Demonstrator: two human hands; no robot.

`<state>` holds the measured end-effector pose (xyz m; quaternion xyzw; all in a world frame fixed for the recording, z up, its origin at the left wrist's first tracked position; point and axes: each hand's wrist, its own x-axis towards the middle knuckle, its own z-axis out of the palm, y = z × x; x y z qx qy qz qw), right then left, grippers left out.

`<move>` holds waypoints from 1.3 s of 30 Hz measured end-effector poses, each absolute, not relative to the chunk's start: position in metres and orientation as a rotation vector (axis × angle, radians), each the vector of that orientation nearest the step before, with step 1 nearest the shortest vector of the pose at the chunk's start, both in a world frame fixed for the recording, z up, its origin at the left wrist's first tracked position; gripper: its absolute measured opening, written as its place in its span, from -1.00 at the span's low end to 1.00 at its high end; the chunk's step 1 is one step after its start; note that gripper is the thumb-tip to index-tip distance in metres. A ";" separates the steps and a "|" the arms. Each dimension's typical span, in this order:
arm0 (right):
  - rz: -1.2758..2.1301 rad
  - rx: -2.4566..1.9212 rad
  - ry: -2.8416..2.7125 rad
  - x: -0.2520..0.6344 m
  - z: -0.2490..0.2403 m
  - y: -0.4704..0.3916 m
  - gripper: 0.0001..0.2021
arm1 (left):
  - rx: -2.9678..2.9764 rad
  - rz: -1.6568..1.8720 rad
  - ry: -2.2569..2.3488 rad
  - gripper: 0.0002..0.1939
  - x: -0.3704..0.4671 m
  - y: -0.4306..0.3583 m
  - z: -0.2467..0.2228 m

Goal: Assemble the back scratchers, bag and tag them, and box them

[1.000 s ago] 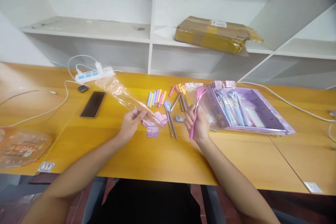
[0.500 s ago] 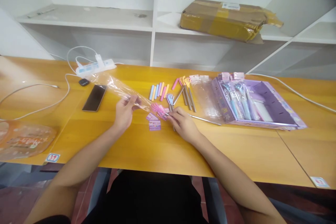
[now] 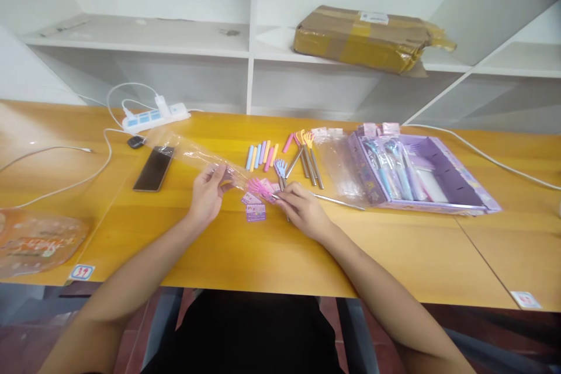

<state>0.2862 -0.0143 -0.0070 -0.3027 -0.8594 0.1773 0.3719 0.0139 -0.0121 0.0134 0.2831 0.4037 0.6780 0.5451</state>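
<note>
I read "39" on a sticker [image 3: 82,272] at the bench [image 3: 280,263]'s front edge. The purple box [image 3: 432,207] holds bagged back scratchers [image 3: 398,172]. My left hand [image 3: 205,196] pinches a clear plastic sleeve [image 3: 193,155]; my right hand [image 3: 307,211]'s fingers grip a pink back scratcher [image 3: 262,188], claw at the sleeve's end, whether inside I can't tell.

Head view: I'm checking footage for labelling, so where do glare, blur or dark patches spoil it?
In the head view, glints streak the clear bag in the left hand; in the head view, fine print on the purple cards is too soft to read; also in the head view, the table shines pale at far left, and the picture's top right corner goes dark.
</note>
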 end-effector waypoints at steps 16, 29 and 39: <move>0.745 -0.927 -2.050 0.289 -0.021 -0.009 -0.73 | 0.791 1.501 0.971 -0.62 0.018 -0.015 0.011; 0.884 -0.976 -1.959 0.285 -0.021 -0.012 -0.57 | 0.924 1.298 1.022 -0.59 0.029 -0.024 0.003; 1.056 -1.083 -2.052 0.289 -0.009 -0.011 -0.63 | 0.824 1.481 1.040 -0.61 0.022 -0.018 0.006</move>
